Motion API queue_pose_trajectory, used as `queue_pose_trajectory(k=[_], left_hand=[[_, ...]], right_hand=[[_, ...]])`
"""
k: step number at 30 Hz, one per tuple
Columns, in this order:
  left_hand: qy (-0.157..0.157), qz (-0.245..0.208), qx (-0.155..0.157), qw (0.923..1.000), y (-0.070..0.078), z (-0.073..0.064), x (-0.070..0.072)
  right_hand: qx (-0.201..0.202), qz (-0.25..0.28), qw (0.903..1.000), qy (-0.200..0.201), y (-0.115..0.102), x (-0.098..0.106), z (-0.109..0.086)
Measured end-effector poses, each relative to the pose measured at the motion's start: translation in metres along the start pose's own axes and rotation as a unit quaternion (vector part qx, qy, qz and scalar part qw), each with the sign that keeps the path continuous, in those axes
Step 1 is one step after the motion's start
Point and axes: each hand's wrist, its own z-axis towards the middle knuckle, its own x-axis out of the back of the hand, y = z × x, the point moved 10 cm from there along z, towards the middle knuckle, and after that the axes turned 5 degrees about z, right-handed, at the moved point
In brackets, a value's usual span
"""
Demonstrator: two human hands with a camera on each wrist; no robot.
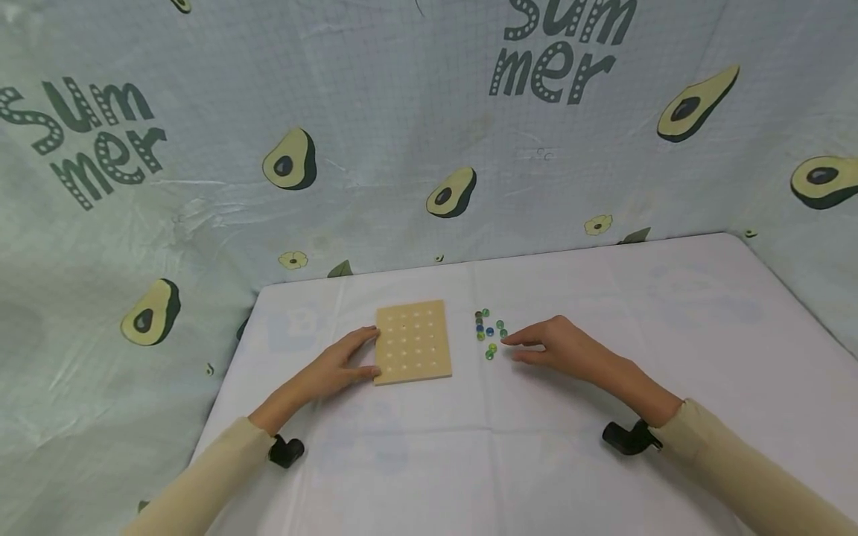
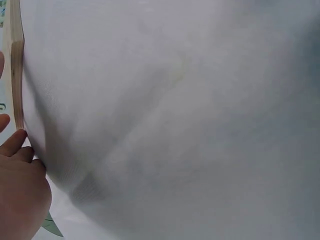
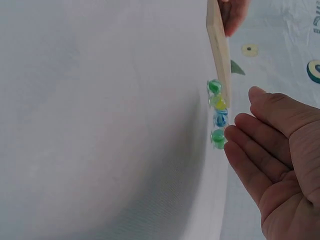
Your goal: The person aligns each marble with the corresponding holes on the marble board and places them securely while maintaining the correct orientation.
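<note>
The square pale wooden board with rows of small holes lies flat on the white-covered desk. The left hand rests at the board's left edge, fingers and thumb touching it without closing around it. Just to the right of the board lies a small cluster of green, blue and yellow glass marbles. The right hand is relaxed with fingers straight, fingertips just beside the marbles, grasping nothing.
</note>
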Motion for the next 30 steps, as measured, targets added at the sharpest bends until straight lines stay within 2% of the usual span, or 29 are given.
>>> queue_pose_trajectory(k=[9, 17, 23, 30], left_hand=[[0.006, -0.013, -0.008, 0.9999, -0.005, 0.003, 0.002], [0.005, -0.036, -0.007, 0.9993, -0.003, 0.003, -0.006], [0.011, -0.025, 0.008, 0.9996, -0.007, 0.004, -0.005], [0.014, -0.003, 0.009, 0.9999, -0.005, 0.008, -0.001]], right_hand=[[0.034, 0.03, 0.9986, -0.025, 0.001, -0.005, 0.023], [0.043, 0.055, 0.9971, -0.03, 0.008, -0.011, 0.03], [0.029, 0.057, 0.9975, -0.029, 0.014, -0.013, 0.038], [0.027, 0.054, 0.9975, -0.036, 0.015, -0.016, 0.042]])
